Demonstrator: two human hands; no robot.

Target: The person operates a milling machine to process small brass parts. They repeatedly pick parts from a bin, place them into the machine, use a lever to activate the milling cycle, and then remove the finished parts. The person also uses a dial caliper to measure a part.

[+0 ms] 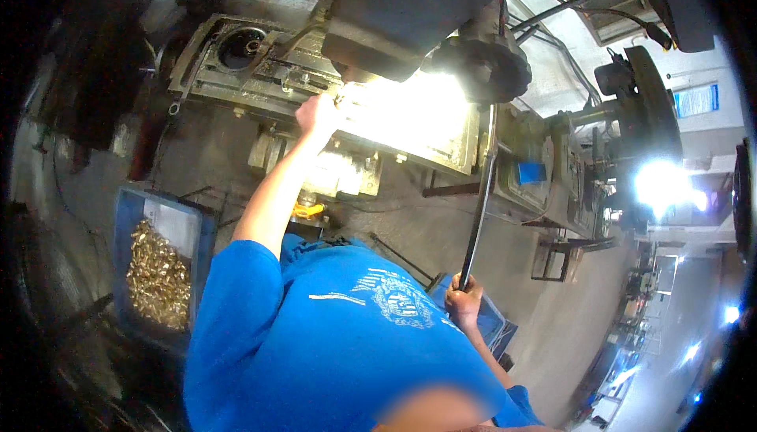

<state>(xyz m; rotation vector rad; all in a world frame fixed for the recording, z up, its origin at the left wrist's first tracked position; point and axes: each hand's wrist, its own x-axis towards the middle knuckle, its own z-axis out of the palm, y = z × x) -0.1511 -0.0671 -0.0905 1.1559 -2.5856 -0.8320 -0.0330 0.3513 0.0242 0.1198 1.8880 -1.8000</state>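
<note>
My left hand [317, 114] reaches up over the machine table [229, 89], just below the dark machine head [386, 18]. Its fingers are closed, and what they hold is lost in the glare of the lamp. Down by my right side, my right hand [464, 299] is wrapped round the lower end of a long dark lever [479, 219]. That lever runs up to a dark round hub [485, 69] beside the machine head. Beneath the table edge sits a metal carriage [339, 172], with a yellow-orange part [307, 210] below it.
At the left a blue crate [203, 231] holds a heap of small brass-coloured metal pieces [158, 278]. Another blue crate [497, 325] stands behind my right hand. To the right are a second machine [654, 108] and a bench with a blue object [531, 172] on it.
</note>
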